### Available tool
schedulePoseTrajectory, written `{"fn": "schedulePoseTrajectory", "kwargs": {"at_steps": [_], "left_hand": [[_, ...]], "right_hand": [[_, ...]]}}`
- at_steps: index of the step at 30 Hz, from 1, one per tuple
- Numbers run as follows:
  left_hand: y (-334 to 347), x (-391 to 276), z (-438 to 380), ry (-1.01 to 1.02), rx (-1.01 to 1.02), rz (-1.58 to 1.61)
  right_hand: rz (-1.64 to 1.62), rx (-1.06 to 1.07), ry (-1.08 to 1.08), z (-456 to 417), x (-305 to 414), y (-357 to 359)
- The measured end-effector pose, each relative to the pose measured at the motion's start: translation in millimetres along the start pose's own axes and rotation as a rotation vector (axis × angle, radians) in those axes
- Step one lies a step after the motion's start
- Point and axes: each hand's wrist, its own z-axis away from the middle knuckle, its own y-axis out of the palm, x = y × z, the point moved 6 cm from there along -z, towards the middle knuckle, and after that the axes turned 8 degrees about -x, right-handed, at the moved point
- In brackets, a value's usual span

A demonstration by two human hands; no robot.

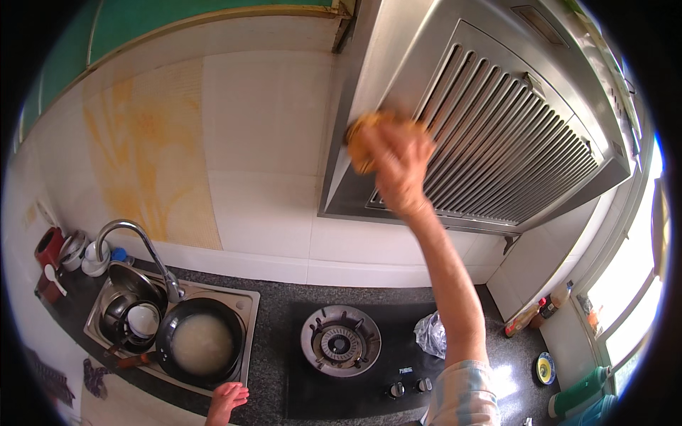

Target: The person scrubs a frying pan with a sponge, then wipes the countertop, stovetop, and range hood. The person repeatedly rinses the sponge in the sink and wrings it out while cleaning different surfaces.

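Up at the left part of the stainless steel range hood [367,181], my right hand [402,165] presses a yellow-orange cloth [362,152] to the metal, beside the slotted grease filter [511,144]. Hand and cloth are blurred, and part of the cloth is hidden under the fingers. My left hand [228,400] is low in view at the front rim of the sink [251,319], holding nothing, its fingers loosely bent. Just beyond it, a black wok [240,341] with cloudy liquid [202,343] rests over the sink, its wooden handle [136,360] pointing left.
Below the hood lies a black gas hob [330,399] with a round burner [341,341]; crumpled foil [430,335] is partly behind my forearm. A chrome faucet [144,229] arches over stacked pots [120,311]. Bottles [525,318] and a small bowl [545,368] stand at right.
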Motion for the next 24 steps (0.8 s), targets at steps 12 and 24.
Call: {"fn": "schedulePoseTrajectory", "kwargs": {"at_steps": [12,24], "left_hand": [[18,49,38,-0.051,-0.206,0.091],[122,27,38,0.017,-0.101,0.096]], "right_hand": [[-0.055,0.433,-0.048,140,-22,-11],[0.124,-0.133,0.013,-75,-99,-69]]}}
